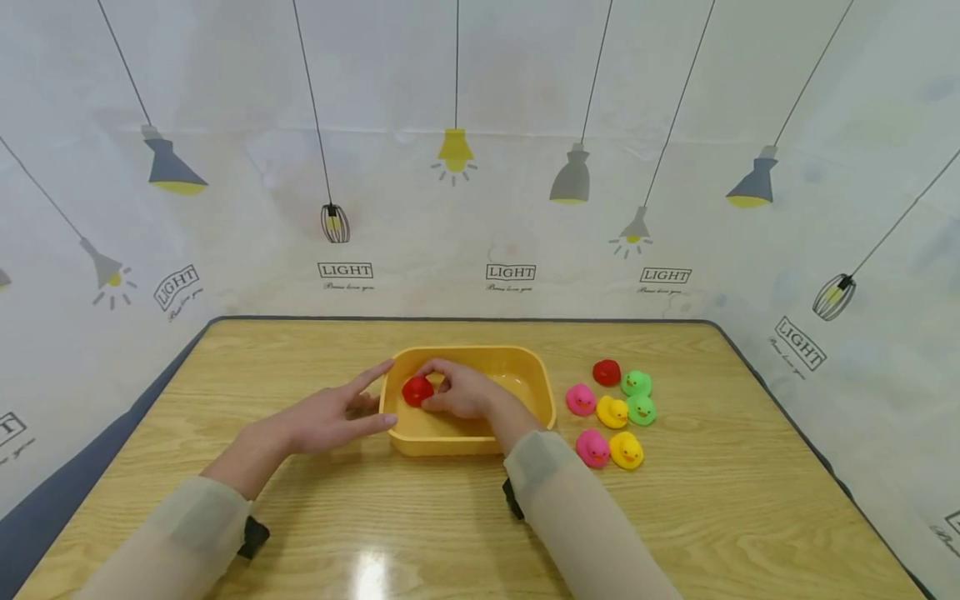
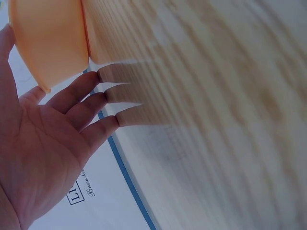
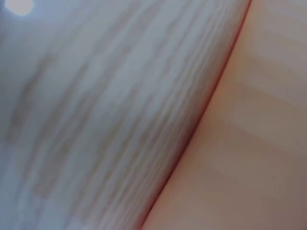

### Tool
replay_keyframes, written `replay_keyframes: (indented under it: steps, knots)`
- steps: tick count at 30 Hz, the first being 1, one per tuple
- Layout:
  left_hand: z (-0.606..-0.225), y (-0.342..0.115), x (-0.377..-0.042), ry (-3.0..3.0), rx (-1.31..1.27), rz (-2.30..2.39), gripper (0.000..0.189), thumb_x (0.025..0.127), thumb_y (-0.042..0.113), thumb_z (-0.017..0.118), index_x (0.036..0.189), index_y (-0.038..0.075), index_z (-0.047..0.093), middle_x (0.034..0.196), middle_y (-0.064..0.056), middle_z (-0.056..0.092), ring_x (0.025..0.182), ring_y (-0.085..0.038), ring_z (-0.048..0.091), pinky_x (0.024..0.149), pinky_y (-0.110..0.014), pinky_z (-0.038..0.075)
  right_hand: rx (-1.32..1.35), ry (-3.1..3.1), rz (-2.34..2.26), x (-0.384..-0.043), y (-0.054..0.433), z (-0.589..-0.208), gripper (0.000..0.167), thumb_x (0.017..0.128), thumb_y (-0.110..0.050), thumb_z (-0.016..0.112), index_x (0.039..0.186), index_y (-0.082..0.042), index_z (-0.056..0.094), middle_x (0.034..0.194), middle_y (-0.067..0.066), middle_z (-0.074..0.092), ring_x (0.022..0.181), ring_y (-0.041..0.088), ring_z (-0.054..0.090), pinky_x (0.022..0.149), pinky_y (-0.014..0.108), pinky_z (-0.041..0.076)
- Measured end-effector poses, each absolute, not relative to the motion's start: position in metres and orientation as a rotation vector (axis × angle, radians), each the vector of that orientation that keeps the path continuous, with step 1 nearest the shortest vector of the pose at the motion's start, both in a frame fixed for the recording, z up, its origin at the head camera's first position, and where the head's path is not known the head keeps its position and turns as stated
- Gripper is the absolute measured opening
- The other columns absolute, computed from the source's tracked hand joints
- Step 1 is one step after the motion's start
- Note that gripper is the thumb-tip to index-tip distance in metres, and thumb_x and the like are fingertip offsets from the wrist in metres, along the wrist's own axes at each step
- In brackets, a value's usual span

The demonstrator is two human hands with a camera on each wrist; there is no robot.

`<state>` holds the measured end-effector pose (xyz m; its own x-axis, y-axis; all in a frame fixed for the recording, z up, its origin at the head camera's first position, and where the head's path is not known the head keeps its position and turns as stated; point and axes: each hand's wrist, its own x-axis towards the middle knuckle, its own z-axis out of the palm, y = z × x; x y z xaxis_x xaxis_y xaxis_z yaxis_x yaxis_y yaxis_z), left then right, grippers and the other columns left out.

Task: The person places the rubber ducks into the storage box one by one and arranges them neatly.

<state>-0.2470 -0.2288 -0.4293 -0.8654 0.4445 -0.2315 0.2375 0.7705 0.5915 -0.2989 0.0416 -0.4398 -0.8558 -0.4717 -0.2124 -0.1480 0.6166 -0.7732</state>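
A yellow plastic basin (image 1: pixel 450 446) stands on the table. My right hand (image 1: pixel 467 393) reaches over its near side and pinches a red rubber duck (image 1: pixel 417 391) inside, toward the left end. My left hand (image 1: pixel 330 417) is at the basin's left end, thumb and index fingertip at the rim. In the left wrist view, the left hand's (image 2: pixel 53 129) other fingers stretch out with their tips at the tabletop, beside the basin wall (image 2: pixel 53 38). The right wrist view has only the basin's outer wall (image 3: pixel 240 158) and wood grain; the right hand is hidden there.
Right of the basin sits a group of rubber ducks: a red one (image 1: pixel 607 372), two green ones (image 1: pixel 636 383), two pink ones (image 1: pixel 581 400) and two yellow ones (image 1: pixel 626 450). The wooden tabletop (image 1: pixel 315 517) has a dark edge, and a lamp-patterned sheet (image 1: pixel 420 242) surrounds it.
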Motion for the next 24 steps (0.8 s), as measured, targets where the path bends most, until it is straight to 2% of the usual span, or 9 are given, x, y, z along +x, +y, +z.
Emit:
replay_keyframes:
  steps: [7, 16, 24]
  knots:
    - [-0.4290, -0.2290, -0.2471, 2.607, 0.531, 0.798, 0.093, 0.104, 0.075, 0.057, 0.177, 0.044, 0.007, 0.160, -0.021, 0.060, 0.151, -0.048, 0.054, 0.123, -0.076, 0.037, -0.504, 2.446, -1.123, -0.2990, 0.0421, -0.4412, 0.039, 0.103, -0.022, 0.080, 0.137, -0.027, 0.061, 0.093, 0.005, 0.061, 0.087, 0.021, 0.058, 0.084, 0.033, 0.047]
    - [-0.4267, -0.2278, -0.2461, 2.599, 0.525, 0.807, 0.094, 0.104, 0.074, 0.057, 0.177, 0.043, 0.008, 0.159, -0.021, 0.061, 0.150, -0.047, 0.055, 0.123, -0.075, 0.037, -0.489, 2.469, -1.102, -0.2992, 0.0408, -0.4419, 0.036, 0.104, -0.020, 0.078, 0.135, -0.029, 0.063, 0.099, 0.005, 0.062, 0.096, 0.023, 0.059, 0.090, 0.035, 0.048]
    - [-0.4249, -0.2280, -0.2450, 2.603, 0.525, 0.797, 0.094, 0.103, 0.075, 0.057, 0.177, 0.043, 0.008, 0.159, -0.020, 0.062, 0.151, -0.048, 0.055, 0.123, -0.076, 0.037, -0.513, 2.461, -1.110, -0.2998, 0.0428, -0.4420, 0.041, 0.102, -0.020, 0.081, 0.137, -0.028, 0.062, 0.093, 0.004, 0.060, 0.089, 0.021, 0.058, 0.084, 0.032, 0.048]
